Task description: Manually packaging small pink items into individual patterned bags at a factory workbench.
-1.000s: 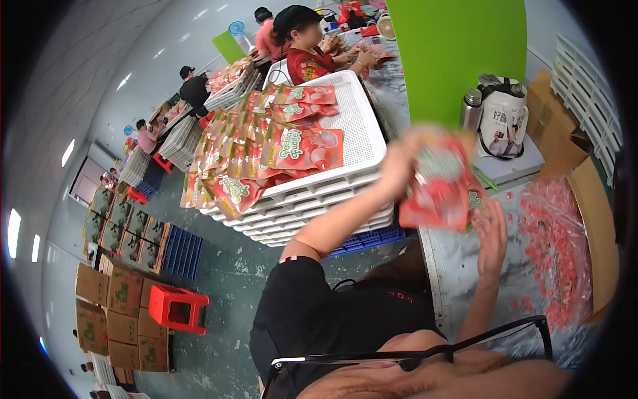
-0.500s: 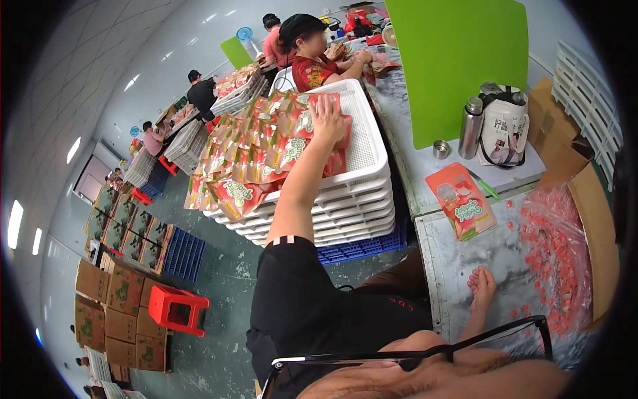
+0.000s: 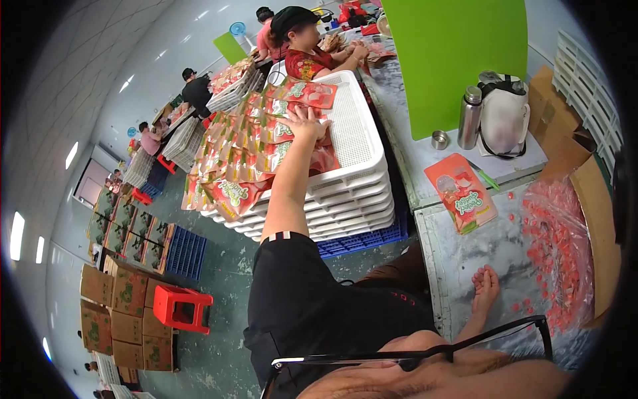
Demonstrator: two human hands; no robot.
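My left hand [image 3: 304, 124] lies on red and tan snack pouches [image 3: 246, 143] with its fingers spread. The overlapping pouches cover much of the top white perforated tray [image 3: 351, 126]. One pouch lies flat just beyond my fingers. Low over the marbled table, my right hand [image 3: 486, 290] has its fingers curled, and whatever is in them cannot be made out. Beside it are many small red wrapped pieces [image 3: 555, 259] spilling from a clear plastic bag. A single red pouch [image 3: 460, 194] rests flat on the table farther off.
White trays are stacked on a blue pallet [image 3: 364, 243]. A steel flask [image 3: 470, 118], its cup [image 3: 439, 139], a white bag [image 3: 503, 120] and a green pen [image 3: 488, 179] stand by a green divider [image 3: 458, 60]. A co-worker [image 3: 302, 46] sits beyond the trays. A red stool [image 3: 183, 308] is at left.
My left hand has drawn back slightly toward me and left, uncovering the pouch at the pile's far right. My right hand stays over the table, its fingers a little more curled.
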